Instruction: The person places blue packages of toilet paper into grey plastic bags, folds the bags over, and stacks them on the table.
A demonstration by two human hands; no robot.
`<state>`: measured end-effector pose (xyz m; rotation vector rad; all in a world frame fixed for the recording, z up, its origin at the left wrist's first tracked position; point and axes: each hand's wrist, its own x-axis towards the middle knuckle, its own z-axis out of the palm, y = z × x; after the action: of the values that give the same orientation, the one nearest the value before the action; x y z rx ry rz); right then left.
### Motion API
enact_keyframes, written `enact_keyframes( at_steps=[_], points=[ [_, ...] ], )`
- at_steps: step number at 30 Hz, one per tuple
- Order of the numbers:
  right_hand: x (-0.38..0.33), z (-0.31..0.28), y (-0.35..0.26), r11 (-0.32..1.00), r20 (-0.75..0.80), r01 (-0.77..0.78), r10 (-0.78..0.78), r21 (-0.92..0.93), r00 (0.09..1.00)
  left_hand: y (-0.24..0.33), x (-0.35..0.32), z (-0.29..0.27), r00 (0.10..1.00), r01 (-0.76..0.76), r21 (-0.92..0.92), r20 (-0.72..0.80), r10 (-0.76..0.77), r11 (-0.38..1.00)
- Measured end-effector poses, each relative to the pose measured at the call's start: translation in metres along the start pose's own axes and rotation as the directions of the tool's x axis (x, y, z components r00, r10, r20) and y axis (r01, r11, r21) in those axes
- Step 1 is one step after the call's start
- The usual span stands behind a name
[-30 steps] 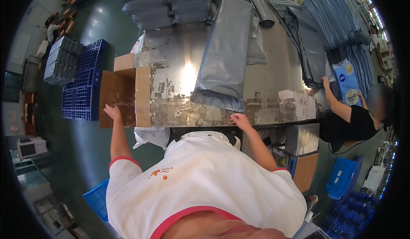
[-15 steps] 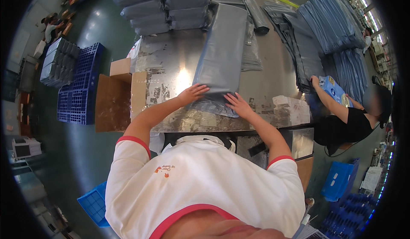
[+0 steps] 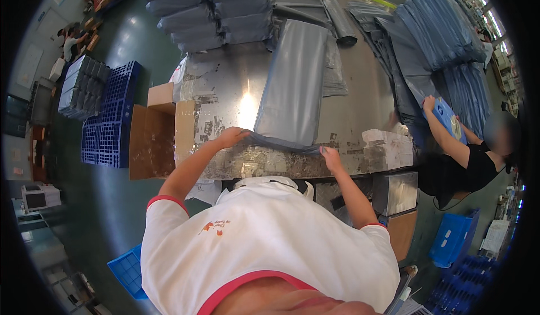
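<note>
A long grey plastic bag (image 3: 295,81), filled to a flat block shape, lies on the metal-topped table (image 3: 222,81) in front of me. Its near end is a loose flap, drawn into a narrow dark band across the bag's width. My left hand (image 3: 234,137) is closed on the left corner of that flap. At the right corner, my right hand (image 3: 331,157) pinches the same flap. Both forearms reach in from below, elbows wide apart.
Stacked filled grey bags (image 3: 239,11) stand at the table's far left. Flat grey bags (image 3: 439,28) are piled at right, near a co-worker holding a blue package (image 3: 447,118). A cardboard box (image 3: 152,140) adjoins the left edge; a taped white block (image 3: 388,149) sits right.
My hands have gone from lying flat on the bag's near end to gripping its flap corners, spreading apart and nearer me. The bag has slid slightly toward me. The co-worker's blue package moved right.
</note>
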<state>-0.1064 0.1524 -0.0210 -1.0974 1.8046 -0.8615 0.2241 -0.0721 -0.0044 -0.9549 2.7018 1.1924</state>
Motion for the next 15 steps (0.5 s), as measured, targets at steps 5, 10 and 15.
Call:
enact_keyframes(
  at_steps=[5,10,15],
  points=[
    [0.037,0.050,0.011,0.859,-0.237,-0.044,0.190,0.510,0.953,-0.029,0.040,0.072,0.947,0.136,-0.650,-0.137,-0.291,0.747],
    [0.082,0.064,-0.002,0.856,-0.336,-0.211,0.396,0.473,0.854,-0.035,0.080,0.091,0.838,0.246,-0.470,-0.336,-0.429,0.848],
    [0.072,0.051,-0.037,0.330,0.107,-0.213,0.313,0.920,0.944,0.070,0.068,0.014,0.919,0.309,-0.946,0.324,-0.226,-0.099]
  ],
)
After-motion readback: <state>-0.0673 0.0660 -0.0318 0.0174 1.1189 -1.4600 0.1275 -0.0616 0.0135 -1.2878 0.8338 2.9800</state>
